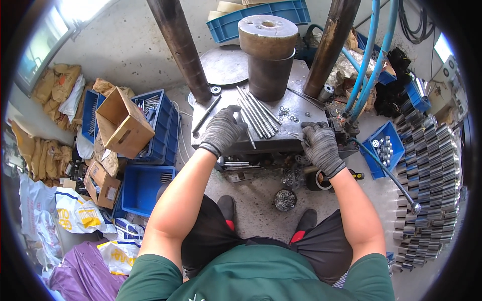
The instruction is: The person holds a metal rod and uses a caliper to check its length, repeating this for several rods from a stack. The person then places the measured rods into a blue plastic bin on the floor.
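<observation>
My left hand [223,131], in a grey knitted glove, is closed at the left of the bench, with a thin metal rod [250,138] at its fingers. The rod slants toward the bench's front edge. Right of it lies a row of similar bare metal rods [258,116]. My right hand [322,144], gloved alike, is pinched at the front right corner, and a small thin piece pokes from its fingertips, too small to name. Small metal rings [286,113] lie loose between the rods and that hand. A darker rod [206,114] rests to the left.
A thick steel cylinder [271,75] stands behind the rods, between two steel columns [183,50]. Blue hoses [369,55] and a ball-ended lever [396,183] are at right, near stacked metal tubes [427,185]. Blue crates [145,185] and cartons [123,123] crowd the left.
</observation>
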The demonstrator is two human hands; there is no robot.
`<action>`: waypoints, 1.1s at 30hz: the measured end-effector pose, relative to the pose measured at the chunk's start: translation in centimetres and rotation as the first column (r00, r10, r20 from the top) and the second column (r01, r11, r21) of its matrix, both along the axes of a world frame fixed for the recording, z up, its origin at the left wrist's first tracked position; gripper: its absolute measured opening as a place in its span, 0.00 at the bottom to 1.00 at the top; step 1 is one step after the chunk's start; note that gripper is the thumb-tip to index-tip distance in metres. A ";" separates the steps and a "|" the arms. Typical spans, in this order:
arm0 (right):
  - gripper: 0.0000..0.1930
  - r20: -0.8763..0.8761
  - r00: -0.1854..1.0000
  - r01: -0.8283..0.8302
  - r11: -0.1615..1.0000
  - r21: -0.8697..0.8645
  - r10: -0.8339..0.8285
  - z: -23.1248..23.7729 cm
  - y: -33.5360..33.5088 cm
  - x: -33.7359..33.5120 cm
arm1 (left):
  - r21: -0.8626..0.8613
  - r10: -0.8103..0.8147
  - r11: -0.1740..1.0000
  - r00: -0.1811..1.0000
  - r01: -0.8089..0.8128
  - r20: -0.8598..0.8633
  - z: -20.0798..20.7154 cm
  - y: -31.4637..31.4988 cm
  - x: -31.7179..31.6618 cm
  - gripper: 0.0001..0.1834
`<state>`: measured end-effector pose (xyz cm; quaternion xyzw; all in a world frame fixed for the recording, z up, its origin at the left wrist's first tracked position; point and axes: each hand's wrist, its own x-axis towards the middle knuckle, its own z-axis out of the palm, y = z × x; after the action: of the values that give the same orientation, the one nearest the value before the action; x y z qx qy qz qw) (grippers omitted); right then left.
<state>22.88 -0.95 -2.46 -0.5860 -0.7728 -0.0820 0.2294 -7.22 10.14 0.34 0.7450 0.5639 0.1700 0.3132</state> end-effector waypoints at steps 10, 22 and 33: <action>0.10 -0.022 1.000 -0.007 1.000 0.013 0.007 -0.5 -0.2 0.0 | 0.108 -0.023 0.993 0.960 0.055 -0.279 0.4 -0.3 -0.8 0.39; 0.07 -0.453 0.890 0.059 0.998 0.031 -0.039 1.2 -1.9 -0.7 | -0.083 -0.117 0.989 0.990 0.123 0.077 -0.7 1.6 -2.3 0.12; 0.08 -0.935 0.273 -0.123 0.955 -0.269 -0.228 5.2 -5.6 -2.3 | -0.047 0.052 0.999 0.472 -0.022 0.880 0.6 -0.4 -1.4 0.16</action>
<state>20.56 -6.54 2.72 -0.5681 -0.4606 0.3934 0.5571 -8.60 9.78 0.92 0.5349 0.3414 0.5269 0.5654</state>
